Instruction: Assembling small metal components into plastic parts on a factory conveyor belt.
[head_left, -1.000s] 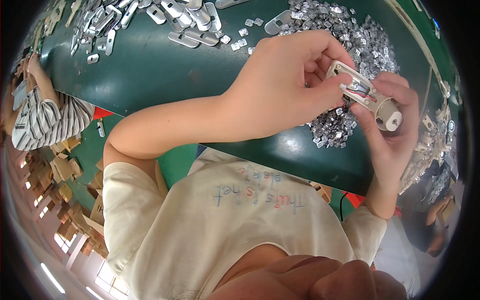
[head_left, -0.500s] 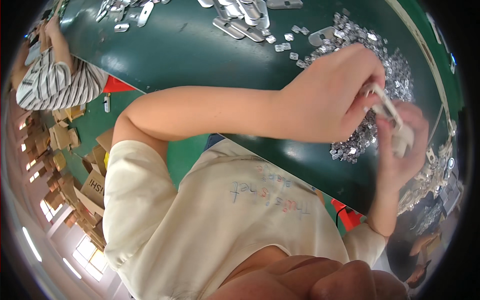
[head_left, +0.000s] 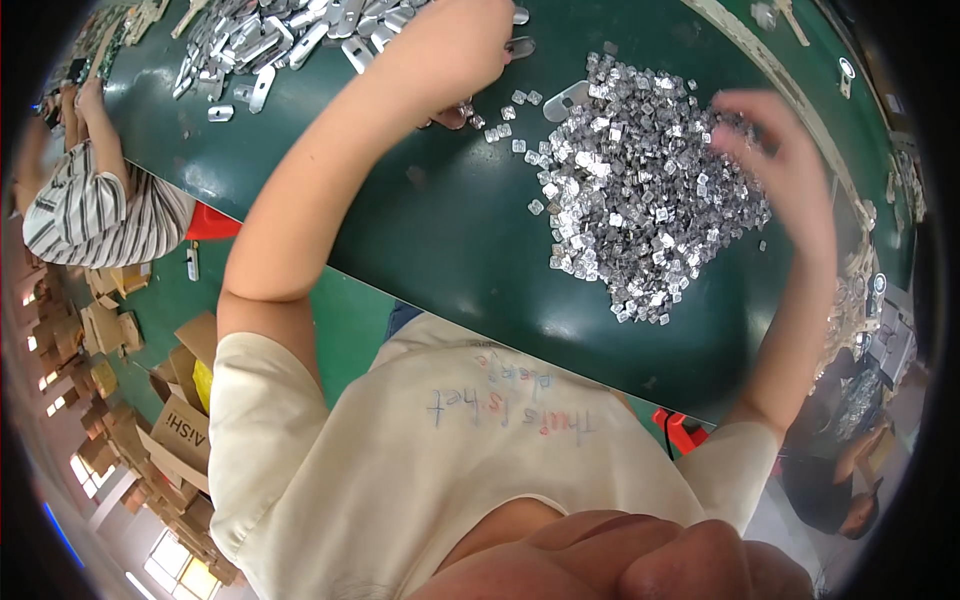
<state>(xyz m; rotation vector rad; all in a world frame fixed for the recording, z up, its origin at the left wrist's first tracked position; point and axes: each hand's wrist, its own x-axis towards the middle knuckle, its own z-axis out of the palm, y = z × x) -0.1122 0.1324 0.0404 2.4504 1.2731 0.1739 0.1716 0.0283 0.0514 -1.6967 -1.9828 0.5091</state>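
I judge this as picking parts: left hand (head_left: 462, 52), grip hidden, near metal plates (head_left: 268, 42), upper left; right hand (head_left: 770, 145), blurred, fingers parted, at the small-parts pile (head_left: 640, 190), upper right. A precise pinch seems needed.

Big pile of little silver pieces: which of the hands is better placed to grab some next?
The right hand, I'd say: it's at the pile's edge, fingers looking apart. The left hand is farther away, near long silver plates, fingertips mostly hidden.
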